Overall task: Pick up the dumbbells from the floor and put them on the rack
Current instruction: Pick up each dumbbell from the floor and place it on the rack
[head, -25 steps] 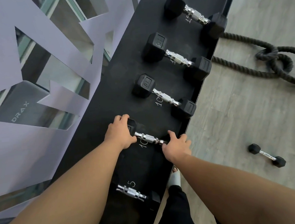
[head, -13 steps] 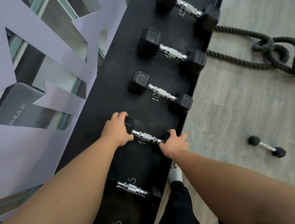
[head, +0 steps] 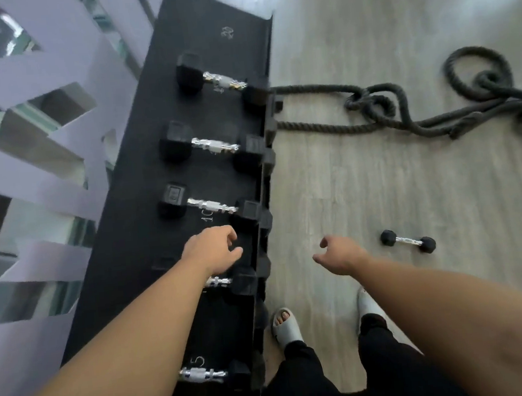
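A long black rack (head: pixel 140 208) runs up the left half of the view and carries several hex dumbbells with chrome handles. The dumbbell (head: pixel 229 281) I was holding lies on the rack, partly hidden under my left forearm. My left hand (head: pixel 212 249) hovers above it, fingers loosely curled, holding nothing. My right hand (head: pixel 342 255) hangs over the floor beside the rack, fingers apart and empty. A small black dumbbell (head: pixel 408 241) lies on the wooden floor to the right of my right hand.
A thick black battle rope (head: pixel 419 108) lies coiled on the floor at the upper right. My two feet in pale slides (head: pixel 285 323) stand close to the rack's edge. A grey cut-out wall panel (head: pixel 28 148) with mirrors borders the rack on the left.
Both hands have let go of the dumbbell on the rack and lifted away. My right hand has swung right, out over the floor. The view has turned right and blurred.
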A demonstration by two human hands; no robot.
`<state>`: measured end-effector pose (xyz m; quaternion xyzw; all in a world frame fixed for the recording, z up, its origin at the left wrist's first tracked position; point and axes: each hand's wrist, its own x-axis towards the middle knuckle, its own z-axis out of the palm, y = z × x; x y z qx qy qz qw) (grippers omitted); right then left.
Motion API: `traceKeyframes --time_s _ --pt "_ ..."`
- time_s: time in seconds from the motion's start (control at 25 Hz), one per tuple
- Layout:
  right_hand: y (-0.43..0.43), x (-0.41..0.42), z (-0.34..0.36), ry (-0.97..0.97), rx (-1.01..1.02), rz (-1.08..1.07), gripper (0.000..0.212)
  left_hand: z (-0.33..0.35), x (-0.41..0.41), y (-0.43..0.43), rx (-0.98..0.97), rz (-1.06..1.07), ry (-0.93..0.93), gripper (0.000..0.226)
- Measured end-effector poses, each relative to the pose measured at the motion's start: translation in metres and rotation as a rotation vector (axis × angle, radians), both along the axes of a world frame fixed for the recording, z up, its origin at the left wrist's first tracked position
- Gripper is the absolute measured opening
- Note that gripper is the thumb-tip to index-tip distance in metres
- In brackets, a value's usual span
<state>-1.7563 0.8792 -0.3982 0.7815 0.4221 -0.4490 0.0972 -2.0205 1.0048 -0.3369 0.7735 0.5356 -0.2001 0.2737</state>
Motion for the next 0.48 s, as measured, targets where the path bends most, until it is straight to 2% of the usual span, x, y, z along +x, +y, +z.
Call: traceKeyframes --time_s 0.16,0.32,0.48 --pt "-0.038 0.111 0.03 -0.109 0.043 -0.029 0.057 0.012 0.112 -0.016 -0.03 -0.211 0.017 0.047" --pt "-0.092 0.222 0.036 -0.144 0.051 -0.102 0.062 0.016 0.225 -0.036 -0.011 -0.333 0.048 0.059" --pt "-0.131 0.319 0.025 -0.182 0.038 -0.129 0.063 0.009 0.336 -0.057 -0.015 -0.404 0.062 0.06"
